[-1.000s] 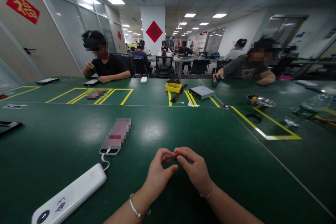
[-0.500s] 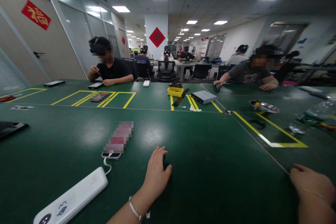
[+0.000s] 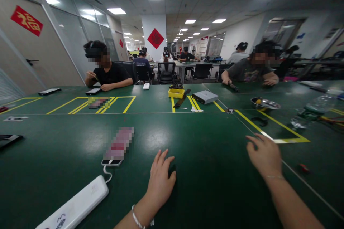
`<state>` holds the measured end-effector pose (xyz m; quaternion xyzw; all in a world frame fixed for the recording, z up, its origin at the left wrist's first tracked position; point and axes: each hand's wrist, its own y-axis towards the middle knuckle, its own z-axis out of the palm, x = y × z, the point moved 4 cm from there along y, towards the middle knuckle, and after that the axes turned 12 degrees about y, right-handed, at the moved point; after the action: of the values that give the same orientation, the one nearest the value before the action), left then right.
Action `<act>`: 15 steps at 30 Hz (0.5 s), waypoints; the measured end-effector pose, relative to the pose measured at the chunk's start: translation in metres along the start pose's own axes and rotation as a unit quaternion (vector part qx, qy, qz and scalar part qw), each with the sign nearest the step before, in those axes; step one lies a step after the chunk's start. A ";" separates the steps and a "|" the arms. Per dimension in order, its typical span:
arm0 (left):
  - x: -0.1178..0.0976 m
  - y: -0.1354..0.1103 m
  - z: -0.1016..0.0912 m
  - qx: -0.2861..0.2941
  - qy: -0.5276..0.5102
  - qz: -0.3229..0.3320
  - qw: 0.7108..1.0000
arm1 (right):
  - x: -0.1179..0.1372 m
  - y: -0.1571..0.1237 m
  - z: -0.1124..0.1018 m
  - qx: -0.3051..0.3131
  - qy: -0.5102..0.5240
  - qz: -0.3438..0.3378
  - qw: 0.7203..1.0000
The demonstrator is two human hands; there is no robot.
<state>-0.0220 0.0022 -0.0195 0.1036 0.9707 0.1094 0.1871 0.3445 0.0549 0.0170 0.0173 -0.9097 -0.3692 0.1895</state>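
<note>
My left hand (image 3: 160,177) lies flat on the green table (image 3: 204,150) with its fingers stretched out and holds nothing. My right hand (image 3: 264,155) hovers over the table further right, fingers spread, empty, near a corner of yellow floor-style tape (image 3: 279,139). A small red piece (image 3: 304,167) lies on the table to the right of my right hand. A phone (image 3: 118,146) with a white cable lies left of my left hand, joined to a white power bank (image 3: 76,205).
A yellow tray (image 3: 176,92), a grey box (image 3: 205,96), a metal dish (image 3: 264,103), a black ring (image 3: 259,121) and clear plastic pieces (image 3: 309,112) sit further back and right. Other people sit across the table and in the room beyond.
One second ago both hands pinched a small red piece together. They separated: the left hand went flat, the right swung out right and then forward. The red piece now lies on the table.
</note>
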 end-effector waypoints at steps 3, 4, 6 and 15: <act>-0.005 -0.003 0.004 0.028 0.038 0.027 0.999 | 0.103 -0.014 0.038 0.153 0.055 -0.077 0.984; -0.007 -0.004 0.005 0.041 0.055 0.036 0.997 | 0.132 -0.025 0.050 0.213 0.074 -0.103 0.969; -0.010 -0.006 0.007 0.065 0.090 0.053 0.992 | 0.177 -0.051 0.067 0.325 0.106 -0.146 0.928; -0.013 -0.006 0.002 0.110 0.126 0.071 0.983 | 0.068 -0.012 0.036 0.282 -0.063 0.011 0.957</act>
<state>-0.0101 -0.0062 -0.0186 0.1781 0.9827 0.0271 0.0425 0.2672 0.0586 0.0078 0.0366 -0.9871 -0.0957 0.1231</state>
